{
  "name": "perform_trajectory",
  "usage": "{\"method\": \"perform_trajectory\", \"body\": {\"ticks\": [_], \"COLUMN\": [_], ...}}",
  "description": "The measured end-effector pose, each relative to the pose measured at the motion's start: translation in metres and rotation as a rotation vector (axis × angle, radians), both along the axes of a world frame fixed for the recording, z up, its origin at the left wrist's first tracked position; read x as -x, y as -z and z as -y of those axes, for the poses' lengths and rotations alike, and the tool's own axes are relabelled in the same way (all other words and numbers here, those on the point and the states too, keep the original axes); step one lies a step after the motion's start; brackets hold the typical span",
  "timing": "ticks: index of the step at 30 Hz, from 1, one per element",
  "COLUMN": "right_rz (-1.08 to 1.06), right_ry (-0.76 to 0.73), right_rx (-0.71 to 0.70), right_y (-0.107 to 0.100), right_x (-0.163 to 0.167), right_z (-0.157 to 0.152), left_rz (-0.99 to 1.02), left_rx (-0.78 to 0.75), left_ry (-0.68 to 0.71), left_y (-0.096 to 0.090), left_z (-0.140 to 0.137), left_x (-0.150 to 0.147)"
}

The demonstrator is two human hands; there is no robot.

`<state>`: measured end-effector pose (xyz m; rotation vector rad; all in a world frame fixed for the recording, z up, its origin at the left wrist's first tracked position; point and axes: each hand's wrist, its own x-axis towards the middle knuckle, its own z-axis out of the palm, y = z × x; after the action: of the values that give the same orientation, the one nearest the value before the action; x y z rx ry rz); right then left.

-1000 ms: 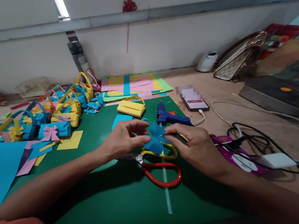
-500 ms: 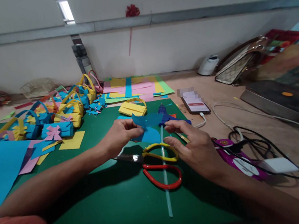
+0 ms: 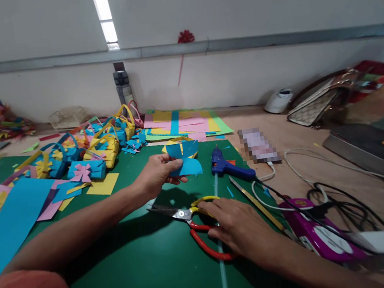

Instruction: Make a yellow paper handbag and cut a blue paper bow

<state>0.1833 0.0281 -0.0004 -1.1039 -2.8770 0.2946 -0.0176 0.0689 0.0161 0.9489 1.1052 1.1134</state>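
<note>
My left hand (image 3: 162, 171) pinches a cut piece of blue paper (image 3: 191, 165) with a rounded lower edge, thumb in front. My right hand (image 3: 234, 222) is on the handles of the scissors (image 3: 184, 214), its fingers bent around the yellow and red loops. The scissors lie on the green mat (image 3: 143, 276) with their blades pointing left, slightly apart. Beyond the right hand a blue glue gun (image 3: 219, 163) rests on the mat, and its clear glue stick (image 3: 223, 274) runs toward me under the scissors' handles. A yellow paper bag (image 3: 194, 144) is partly hidden behind the blue paper.
Several small paper bags (image 3: 87, 169) stand at left, near a blue paper sheet (image 3: 16, 223). Stacked coloured sheets (image 3: 206, 122) lie at the back. To the right are a utility knife (image 3: 258, 204), a phone (image 3: 259, 146), a purple power strip (image 3: 320, 228), tangled cables and a handbag (image 3: 307, 107).
My right hand has moved down from beside the glue gun onto the scissors' handles, and the scissors have turned slightly. My left hand still holds the blue paper. The view has tilted up.
</note>
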Motion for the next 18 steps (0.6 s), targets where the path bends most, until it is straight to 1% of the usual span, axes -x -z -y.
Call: {"method": "perform_trajectory", "body": {"ticks": [3, 5, 8, 10, 13, 16, 18], "right_rz": [-0.083, -0.140, -0.294, -0.401, -0.552, -0.675, -0.746], "right_ry": [-0.021, -0.024, 0.013, 0.113, 0.254, 0.345, 0.400], "right_rx": [-0.052, -0.080, -0.020, 0.093, 0.345, 0.608, 0.727], "right_y": [0.003, -0.001, -0.016, -0.027, -0.035, -0.033, -0.029], "right_x": [-0.001, -0.003, -0.008, -0.012, -0.017, -0.017, -0.017], "right_z": [0.001, 0.002, 0.002, 0.001, -0.004, -0.009, -0.010], "left_rz": [0.013, 0.032, 0.063, 0.092, 0.138, 0.170, 0.182], "left_rx": [-0.009, -0.032, -0.081, -0.106, -0.133, -0.177, -0.194], "left_ry": [-0.026, -0.032, -0.068, -0.113, -0.188, -0.258, -0.275], "left_y": [-0.003, -0.007, -0.016, -0.023, -0.033, -0.040, -0.042], "left_z": [-0.004, -0.006, -0.010, -0.013, -0.017, -0.020, -0.022], "left_x": [0.005, 0.009, 0.018, 0.023, 0.031, 0.039, 0.042]}}
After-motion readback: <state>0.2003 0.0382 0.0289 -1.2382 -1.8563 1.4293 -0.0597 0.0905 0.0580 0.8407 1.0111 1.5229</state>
